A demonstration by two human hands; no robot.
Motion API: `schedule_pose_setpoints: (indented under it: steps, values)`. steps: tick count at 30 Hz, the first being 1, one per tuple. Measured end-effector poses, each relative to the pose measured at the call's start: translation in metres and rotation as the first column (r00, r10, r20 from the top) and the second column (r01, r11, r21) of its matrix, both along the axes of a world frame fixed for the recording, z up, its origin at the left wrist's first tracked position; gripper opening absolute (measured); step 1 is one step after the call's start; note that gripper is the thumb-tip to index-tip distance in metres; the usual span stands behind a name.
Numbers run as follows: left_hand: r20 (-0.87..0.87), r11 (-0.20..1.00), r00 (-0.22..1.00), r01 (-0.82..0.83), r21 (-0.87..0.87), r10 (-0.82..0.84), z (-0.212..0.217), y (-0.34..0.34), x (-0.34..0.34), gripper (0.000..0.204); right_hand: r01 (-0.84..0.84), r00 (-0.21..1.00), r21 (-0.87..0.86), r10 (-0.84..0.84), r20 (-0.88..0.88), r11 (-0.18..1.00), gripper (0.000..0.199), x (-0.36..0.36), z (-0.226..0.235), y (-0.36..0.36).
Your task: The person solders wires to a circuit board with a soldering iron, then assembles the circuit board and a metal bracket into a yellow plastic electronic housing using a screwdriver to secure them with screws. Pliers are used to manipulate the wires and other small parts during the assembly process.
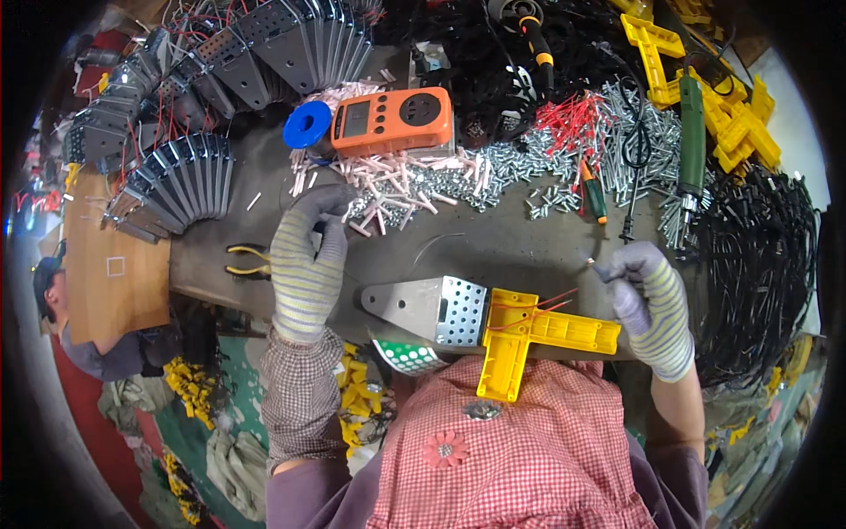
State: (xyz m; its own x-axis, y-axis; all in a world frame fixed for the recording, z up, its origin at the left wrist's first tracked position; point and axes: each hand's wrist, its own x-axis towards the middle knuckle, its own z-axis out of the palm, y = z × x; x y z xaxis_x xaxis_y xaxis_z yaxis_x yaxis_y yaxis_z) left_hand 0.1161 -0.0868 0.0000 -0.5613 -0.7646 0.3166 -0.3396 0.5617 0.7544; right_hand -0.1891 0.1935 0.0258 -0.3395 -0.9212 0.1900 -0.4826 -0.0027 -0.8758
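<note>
A crowded workshop counter (520,251) of dull grey metal runs across in front of the seated person, its far half buried in parts.

At the near edge lies a metal plate (436,309), perforated at one end, joined to a yellow bracket (529,335) shaped like a T, which overhangs the counter toward the person's lap so it sits within easy reach of both hands. Thin red wires (538,309) run from the bracket to the right hand (648,304), whose gloved fingers are pinched together on the wire ends, drawing them out to the side. The left hand (308,264), also gloved, reaches forward into a heap of pale sleeves (397,181), fingers curled down among them; whether it has gripped one I cannot tell.

Yellow-handled pliers (247,262) rest just left of that hand. Beyond the sleeves stand an orange meter (392,121) and a blue spool (307,124), with a spread of screws (529,167) and a green screwdriver (595,198) to the right. Stacks of grey plates (185,181) fan out at far left, more yellow brackets (723,106) are piled at far right.
</note>
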Motion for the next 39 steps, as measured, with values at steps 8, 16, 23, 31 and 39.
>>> schedule_pose_setpoints:
  steps: [8, 16, 23, 31, 39]
  values:
    - [0.407, 0.923, 0.913, 0.162, -0.350, -0.006, 0.010, 0.007, -0.001, 0.025, 0.081, 0.996, 0.169, -0.085, 0.018, 0.982, 0.015, 0.045, 0.018, -0.027]
    - [0.710, 0.726, 0.702, 0.516, -0.455, -0.054, 0.019, -0.014, -0.001, 0.019, 0.074, 0.997, 0.218, -0.071, -0.019, 0.973, 0.015, 0.052, 0.020, -0.027]
    - [0.588, 0.769, 0.808, 0.399, -0.500, -0.037, 0.017, 0.013, -0.028, 0.017, 0.085, 0.976, 0.243, -0.129, 0.173, 0.966, 0.015, 0.052, 0.019, -0.027]
    - [-0.470, 0.765, 0.856, 0.446, 0.465, -0.213, 0.006, 0.115, -0.078, 0.025, 0.061, 0.935, 0.161, -0.113, 0.336, 0.985, 0.016, 0.046, 0.011, -0.018]
    - [-0.398, 0.754, 0.876, 0.452, 0.477, -0.274, 0.010, 0.113, -0.075, 0.022, 0.034, 0.969, 0.160, -0.072, 0.238, 0.987, 0.017, 0.046, 0.013, -0.020]
